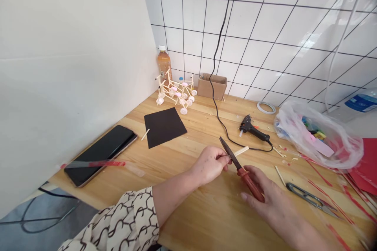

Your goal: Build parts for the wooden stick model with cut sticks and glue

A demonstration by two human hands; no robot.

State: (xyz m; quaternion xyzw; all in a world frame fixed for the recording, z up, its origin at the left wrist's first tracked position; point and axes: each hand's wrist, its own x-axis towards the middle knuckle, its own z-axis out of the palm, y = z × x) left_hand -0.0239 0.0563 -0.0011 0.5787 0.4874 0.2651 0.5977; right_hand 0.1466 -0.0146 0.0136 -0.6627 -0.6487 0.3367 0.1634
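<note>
My left hand (212, 164) pinches a short pale wooden stick (242, 151) above the middle of the wooden table. Around the red handles of a pair of scissors (250, 184) my right hand (263, 190) is closed. The dark blades point up and to the left and cross the stick close to my left fingertips. Whether the blades are fully closed is hard to tell. Beyond the hands lies a black glue gun (253, 128) with its cord. A black square sheet (165, 126) is flat on the table, with a small stick (145, 134) at its left edge.
A large phone (101, 153) lies at the left. Stick models (176, 94), a bottle (164, 62) and a cardboard box (212, 86) stand at the back. To the right are a tape roll (266, 107), a plastic bag (321, 137), thread snips (312, 199) and red sheets (366, 164).
</note>
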